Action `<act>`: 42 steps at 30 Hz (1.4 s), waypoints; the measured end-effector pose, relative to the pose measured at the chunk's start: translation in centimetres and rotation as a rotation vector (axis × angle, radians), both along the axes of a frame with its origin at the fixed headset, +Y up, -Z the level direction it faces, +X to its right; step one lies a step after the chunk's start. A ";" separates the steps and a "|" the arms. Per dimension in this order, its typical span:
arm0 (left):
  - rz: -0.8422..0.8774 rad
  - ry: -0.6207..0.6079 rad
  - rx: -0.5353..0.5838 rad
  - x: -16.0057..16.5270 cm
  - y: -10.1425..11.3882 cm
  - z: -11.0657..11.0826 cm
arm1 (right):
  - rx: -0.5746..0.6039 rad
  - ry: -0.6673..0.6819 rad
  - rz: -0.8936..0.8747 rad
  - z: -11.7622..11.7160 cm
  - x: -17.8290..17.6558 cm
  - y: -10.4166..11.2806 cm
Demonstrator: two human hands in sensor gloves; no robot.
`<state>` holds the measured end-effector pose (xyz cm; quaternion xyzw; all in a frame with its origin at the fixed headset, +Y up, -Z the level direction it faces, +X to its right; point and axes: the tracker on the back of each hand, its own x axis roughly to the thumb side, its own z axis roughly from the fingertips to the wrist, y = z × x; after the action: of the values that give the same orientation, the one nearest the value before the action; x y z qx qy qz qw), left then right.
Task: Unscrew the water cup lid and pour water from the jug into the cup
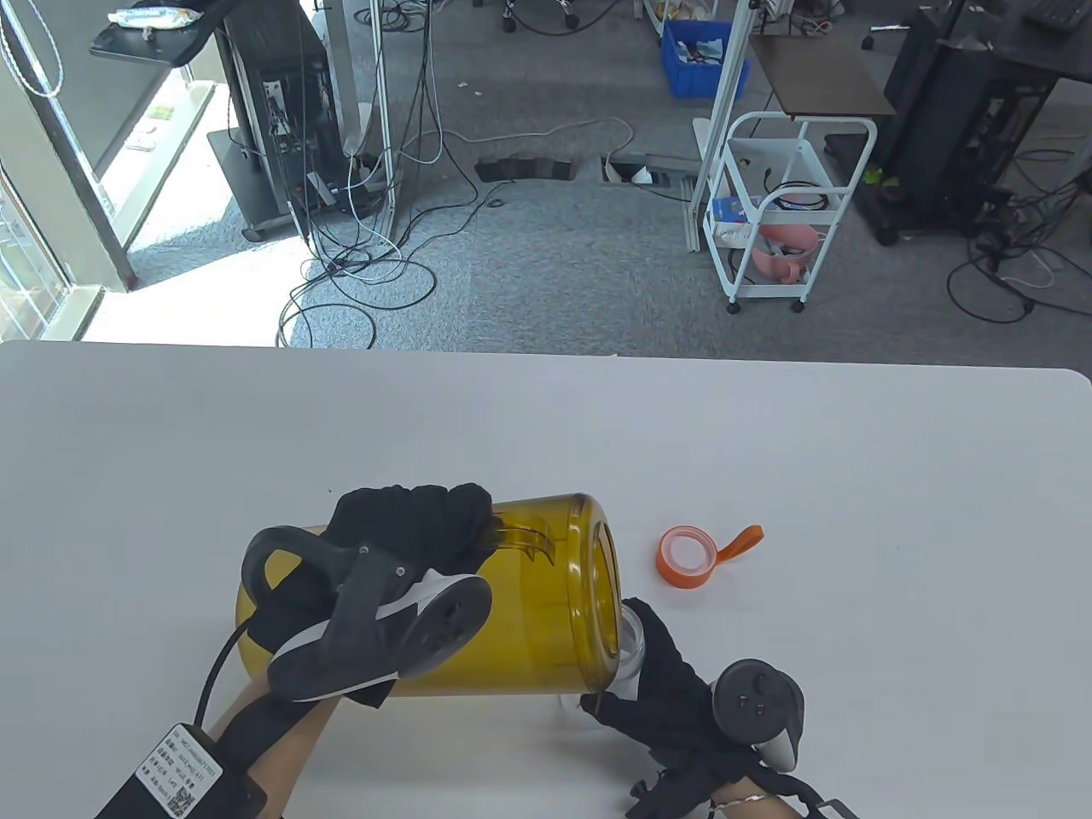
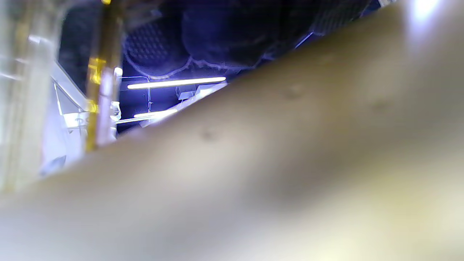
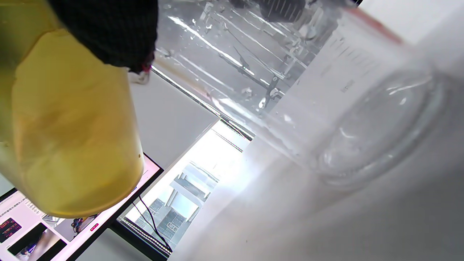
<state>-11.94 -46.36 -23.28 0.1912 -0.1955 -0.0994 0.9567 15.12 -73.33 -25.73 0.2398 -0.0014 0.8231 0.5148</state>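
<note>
A yellow see-through jug [image 1: 529, 614] lies tipped on its side above the table, its mouth to the right over the clear cup [image 1: 633, 653]. My left hand [image 1: 409, 533] grips the jug's handle. My right hand [image 1: 674, 691] holds the cup from the right, fingers wrapped round it. The orange lid [image 1: 687, 556] with its strap lies on the table to the upper right of the cup. In the right wrist view the clear cup [image 3: 326, 108] stands on the table with the jug [image 3: 76, 137] hanging to its left. The left wrist view is mostly filled by the blurred jug wall [image 2: 272, 174].
The white table [image 1: 853, 478] stretches wide behind and to the right of the hands. Beyond its far edge is the floor with cables, a white trolley [image 1: 789, 213] and a blue crate [image 1: 704, 60].
</note>
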 end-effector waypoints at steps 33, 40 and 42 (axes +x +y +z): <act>-0.070 -0.010 0.008 1.3 0.8 -0.3 | -0.007 0.000 0.004 0.0 0.0 0.0; -0.067 -0.015 0.014 1.4 0.7 -0.1 | -0.008 0.001 0.004 0.0 0.0 0.0; -0.065 -0.015 0.015 1.4 0.7 -0.1 | -0.008 0.001 0.004 0.0 0.0 0.0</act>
<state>-10.49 -45.69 -23.41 0.1927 -0.2081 -0.1306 0.9500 15.16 -73.33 -25.75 0.2381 0.0024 0.8241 0.5140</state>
